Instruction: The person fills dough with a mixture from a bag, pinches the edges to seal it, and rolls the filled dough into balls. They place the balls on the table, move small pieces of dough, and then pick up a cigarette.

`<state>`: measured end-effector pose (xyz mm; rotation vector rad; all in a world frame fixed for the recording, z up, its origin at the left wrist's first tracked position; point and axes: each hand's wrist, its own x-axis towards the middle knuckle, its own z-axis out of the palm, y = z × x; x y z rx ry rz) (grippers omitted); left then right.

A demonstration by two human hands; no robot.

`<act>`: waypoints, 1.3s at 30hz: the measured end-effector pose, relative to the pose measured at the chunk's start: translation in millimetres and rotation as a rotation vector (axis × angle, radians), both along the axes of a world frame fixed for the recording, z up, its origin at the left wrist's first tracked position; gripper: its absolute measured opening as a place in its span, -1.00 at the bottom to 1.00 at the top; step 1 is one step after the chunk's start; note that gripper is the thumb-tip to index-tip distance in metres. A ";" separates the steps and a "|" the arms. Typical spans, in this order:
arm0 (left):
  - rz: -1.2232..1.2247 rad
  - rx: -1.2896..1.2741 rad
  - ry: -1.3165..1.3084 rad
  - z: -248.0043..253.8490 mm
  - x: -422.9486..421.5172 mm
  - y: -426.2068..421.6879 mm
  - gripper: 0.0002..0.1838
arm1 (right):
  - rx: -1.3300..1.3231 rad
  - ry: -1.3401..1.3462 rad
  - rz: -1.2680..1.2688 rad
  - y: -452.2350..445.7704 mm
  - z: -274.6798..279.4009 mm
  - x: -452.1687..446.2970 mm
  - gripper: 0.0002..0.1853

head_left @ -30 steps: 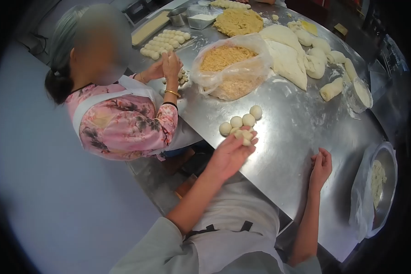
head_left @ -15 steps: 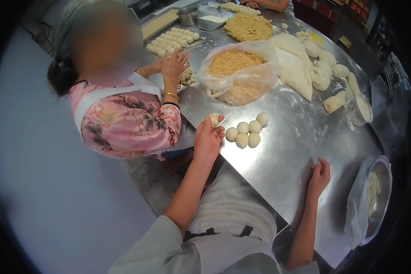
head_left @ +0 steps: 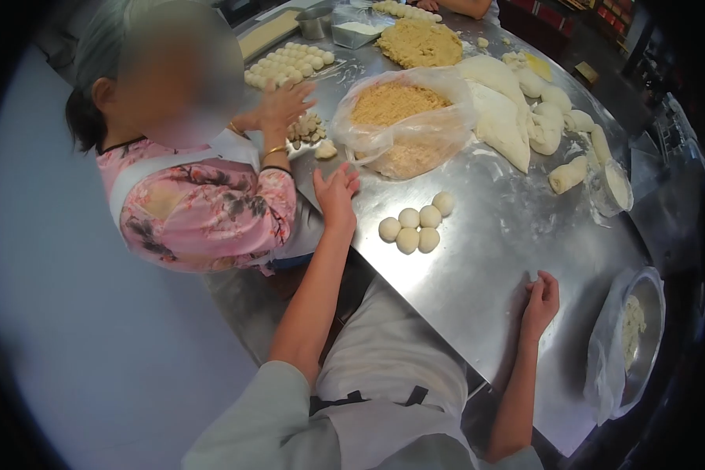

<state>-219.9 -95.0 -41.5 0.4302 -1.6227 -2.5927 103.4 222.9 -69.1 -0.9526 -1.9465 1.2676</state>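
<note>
The left hand point(head_left: 337, 193), fingers spread and apparently empty, is just nearer than a dough lump point(head_left: 326, 150); the right hand point(head_left: 540, 304) curls loosely, contents unclear; six dough balls point(head_left: 409, 219) cluster between them, probably for easy reach

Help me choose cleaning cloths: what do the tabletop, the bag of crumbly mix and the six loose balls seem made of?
Tabletop: probably stainless steel, smooth, with bright glare.
Bag: likely thin plastic film, see-through and crinkled.
Balls: apparently dough, matt and off-white; insides hidden.
</note>
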 end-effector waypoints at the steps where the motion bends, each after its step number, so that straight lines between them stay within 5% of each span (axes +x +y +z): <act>1: -0.022 -0.078 0.050 0.0 12.9 0.3 -0.35 | 0.005 -0.005 0.002 0.3 1.4 -0.5 -0.80; 7: -0.001 -0.449 0.341 6.2 98.3 7.7 -0.48 | 0.067 -0.058 -0.031 -1.0 1.3 -1.9 -0.81; 11: -0.407 -0.532 0.423 19.2 171.8 36.9 -0.80 | 0.154 -0.047 -0.066 -1.5 2.7 -2.7 -0.85; 16: -0.693 -0.654 0.830 0.8 221.7 86.8 -0.74 | 0.085 0.001 -0.086 -6.4 5.4 -3.1 -0.84; 19: -0.785 -0.653 0.740 -7.9 232.7 102.9 -0.75 | 0.081 -0.011 -0.108 -7.0 7.6 -2.2 -0.84; 23: -0.705 -0.709 0.803 -19.9 232.3 99.4 -0.70 | 0.123 -0.024 -0.076 -1.0 -3.5 -1.9 -0.85; 27: -0.739 -0.496 0.683 9.0 228.4 85.2 -0.72 | 0.139 -0.070 0.008 5.4 6.9 -9.6 -0.81; 31: -0.437 -0.527 0.504 35.5 191.7 52.8 -0.78 | 0.044 -0.092 0.025 2.9 18.0 -9.8 -0.83; 34: -0.116 -0.713 0.462 30.5 130.7 19.4 -0.77 | 0.040 -0.095 0.027 2.0 21.6 -11.5 -0.83; 39: -0.018 -1.116 0.415 -8.7 60.5 -14.6 -0.46 | 0.051 -0.084 0.043 4.9 19.3 -9.8 -0.83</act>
